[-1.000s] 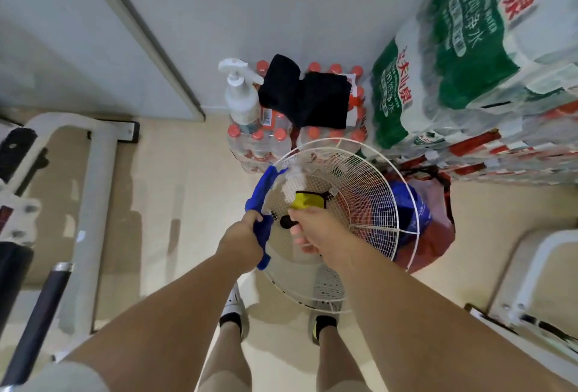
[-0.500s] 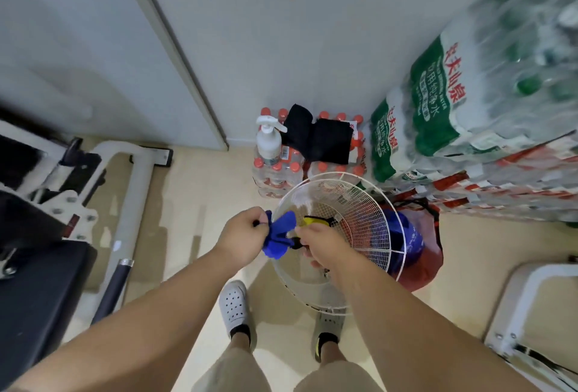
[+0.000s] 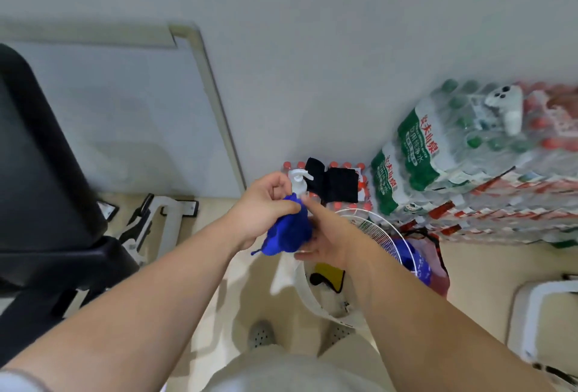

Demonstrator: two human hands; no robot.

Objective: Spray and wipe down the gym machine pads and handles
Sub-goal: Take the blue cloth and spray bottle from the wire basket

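Observation:
My left hand grips a bunched blue cloth at chest height. My right hand touches the cloth from the right with straight fingers, its index finger pointing up along it. A yellow and black item lies inside the white wire fan guard on the floor below my hands. The black pad of the gym machine fills the left edge, with its white frame on the floor behind it.
A white pump bottle and a black cloth sit on a pack of red-capped bottles by the wall. Stacked packs of bottled water fill the right. A white frame stands at lower right.
Both hands rose and the view tilted up. My right hand let go of the yellow item, which now lies in the fan guard, and moved onto the cloth, now bunched.

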